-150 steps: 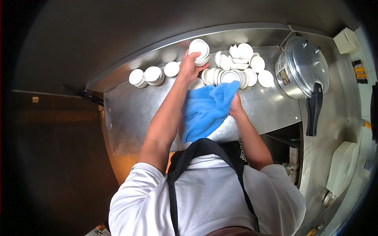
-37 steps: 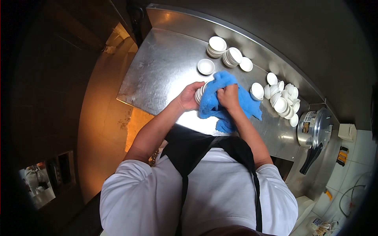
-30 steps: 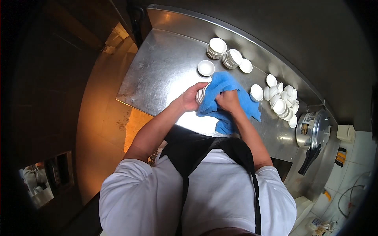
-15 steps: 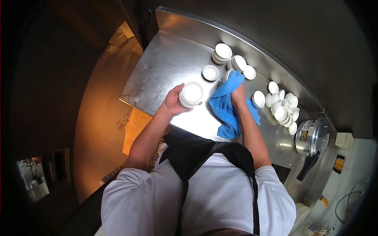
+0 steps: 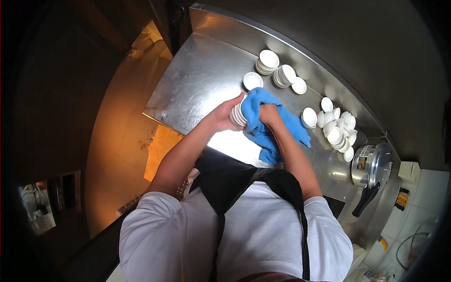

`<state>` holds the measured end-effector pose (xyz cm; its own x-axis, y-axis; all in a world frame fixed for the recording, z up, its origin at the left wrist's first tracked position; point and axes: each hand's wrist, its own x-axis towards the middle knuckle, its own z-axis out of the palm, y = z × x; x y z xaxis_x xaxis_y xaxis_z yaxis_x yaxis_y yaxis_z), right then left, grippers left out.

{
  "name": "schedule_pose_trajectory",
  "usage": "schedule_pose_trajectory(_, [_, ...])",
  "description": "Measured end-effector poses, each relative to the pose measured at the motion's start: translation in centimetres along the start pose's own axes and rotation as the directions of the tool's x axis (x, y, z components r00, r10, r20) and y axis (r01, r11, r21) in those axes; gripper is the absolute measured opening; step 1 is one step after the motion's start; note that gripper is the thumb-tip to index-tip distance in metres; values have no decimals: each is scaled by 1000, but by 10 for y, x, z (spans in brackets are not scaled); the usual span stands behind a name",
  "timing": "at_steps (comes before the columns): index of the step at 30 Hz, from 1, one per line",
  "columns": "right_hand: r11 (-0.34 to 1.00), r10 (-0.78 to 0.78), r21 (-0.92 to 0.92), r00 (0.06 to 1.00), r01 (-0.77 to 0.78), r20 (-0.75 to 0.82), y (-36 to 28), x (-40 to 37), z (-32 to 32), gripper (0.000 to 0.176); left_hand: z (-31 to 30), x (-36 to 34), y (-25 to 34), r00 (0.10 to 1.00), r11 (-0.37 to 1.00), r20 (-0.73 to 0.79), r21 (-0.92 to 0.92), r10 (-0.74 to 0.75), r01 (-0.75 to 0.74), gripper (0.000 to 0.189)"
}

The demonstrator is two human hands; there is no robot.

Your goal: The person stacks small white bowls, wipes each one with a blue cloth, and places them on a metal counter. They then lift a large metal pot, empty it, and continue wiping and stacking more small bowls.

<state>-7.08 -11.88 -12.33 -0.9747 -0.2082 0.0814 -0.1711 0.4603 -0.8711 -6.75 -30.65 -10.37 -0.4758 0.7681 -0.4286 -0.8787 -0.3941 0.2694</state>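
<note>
My left hand (image 5: pixel 226 114) is wrapped round a short stack of small white bowls (image 5: pixel 237 114), tipped toward the right. In my right hand (image 5: pixel 268 114) is a blue cloth (image 5: pixel 256 110), pressed against the open side of that stack and covering the top bowl. Part of the cloth hangs down over the steel counter (image 5: pixel 188 75). Just beyond my hands sits a single white bowl (image 5: pixel 252 81). Behind it are a taller stack of bowls (image 5: pixel 269 59) and a second, leaning stack (image 5: pixel 284 75), with one bowl (image 5: pixel 299 85) beside it.
To the right, a bowl (image 5: pixel 309 116) stands near a jumbled pile of white bowls (image 5: pixel 336 134). A metal pressure cooker (image 5: pixel 368 162) with a black handle is past the pile. A raised steel backsplash (image 5: pixel 291 44) runs along the counter's far edge.
My right hand has brought the cloth left, from near the leaning stack onto the bowls in my left hand. My left hand has moved slightly right and tilted its stack.
</note>
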Motion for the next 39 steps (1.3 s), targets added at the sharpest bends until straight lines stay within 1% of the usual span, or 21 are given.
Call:
schedule_pose_trajectory(4, [976, 29, 217, 980, 14, -197, -7, -1, -8, 25, -7, 5, -1, 999, 1000, 40, -14, 13, -13, 46])
schedule_pose_trajectory(7, [955, -156, 218, 966, 201, -206, -9, -4, -5, 21, -11, 12, 1, 994, 999, 102, -20, -31, 34, 43])
schedule_pose_trajectory(9, [986, -74, 132, 974, 104, -212, -7, 3, -9, 21, -12, 15, 3, 986, 996, 149, -51, -70, 79, 43])
schedule_pose_trajectory(12, [997, 74, 8, 984, -73, -160, 19, 17, -16, 19, -13, 4, 0, 991, 999, 128, -48, 27, -21, 42])
schedule_pose_trajectory(13, [990, 130, -35, 982, -136, -138, 31, 23, -16, 19, -16, 0, 2, 987, 994, 158, -112, 34, -17, 35])
schedule_pose_trajectory(14, [968, 204, 175, 969, -179, -141, 40, 26, -10, 18, -18, -3, 3, 989, 995, 125, -81, 74, -64, 36])
schedule_pose_trajectory(15, [902, 277, 377, 952, -212, -128, 50, 29, -4, 18, -19, -5, 3, 989, 993, 94, -49, 115, -111, 37])
schedule_pose_trajectory(16, [795, 344, 560, 934, -234, -98, 53, 31, 1, 18, -19, -7, 4, 985, 987, 65, -18, 160, -159, 37])
schedule_pose_trajectory(17, [644, 439, 693, 898, -324, 13, 29, 26, -1, 18, -16, -12, 6, 986, 986, 21, -25, 166, -166, 38])
schedule_pose_trajectory(20, [761, 236, 561, 944, -326, 229, -17, 15, -6, 16, -29, -9, 12, 984, 988, 91, 7, 153, -154, 46])
schedule_pose_trajectory(21, [913, 78, 381, 979, -147, 189, -6, 16, -2, 17, -35, -3, 14, 992, 992, 22, -27, 121, -121, 42])
schedule_pose_trajectory(22, [983, -82, 177, 986, 55, 145, -9, 17, 1, 18, -38, 1, 13, 991, 991, 33, -30, 132, -131, 41])
schedule_pose_trajectory(24, [939, 138, 310, 988, -153, 70, -17, 9, 3, 22, -42, 9, 12, 987, 988, 59, -28, 150, -149, 40])
schedule_pose_trajectory(25, [947, 167, 276, 986, -166, 21, -22, 9, -1, 25, -35, 8, 11, 987, 989, 50, -28, 150, -148, 38])
schedule_pose_trajectory(28, [979, 110, 187, 980, -78, -166, -26, 10, -11, 24, -29, 7, 10, 985, 988, 119, -97, 129, -118, 37])
schedule_pose_trajectory(29, [988, -2, 150, 979, 33, -203, -23, 8, -8, 23, -28, 8, 10, 986, 990, 111, -85, 121, -111, 37])
schedule_pose_trajectory(31, [965, -229, 63, 938, 253, -260, -20, 7, -3, 20, -27, 13, 9, 990, 993, 95, -62, 108, -103, 37])
schedule_pose_trajectory(34, [987, -140, -71, 990, 142, 36, -26, 11, -15, 17, -24, 15, 11, 994, 1000, 106, 14, 10, -11, 37])
schedule_pose_trajectory(35, [987, -61, -149, 997, 67, 41, -19, 14, -14, 22, -21, 16, 9, 998, 999, 61, 50, 16, -19, 38])
schedule_pose_trajectory(38, [940, -214, -305, 962, 156, -168, -8, 15, -7, 19, -17, 8, 8, 995, 995, 32, 28, 97, -97, 41])
schedule_pose_trajectory(39, [964, -165, -241, 963, 112, -213, -5, 17, -6, 18, -16, 7, 8, 993, 993, 11, 15, 116, -116, 42])
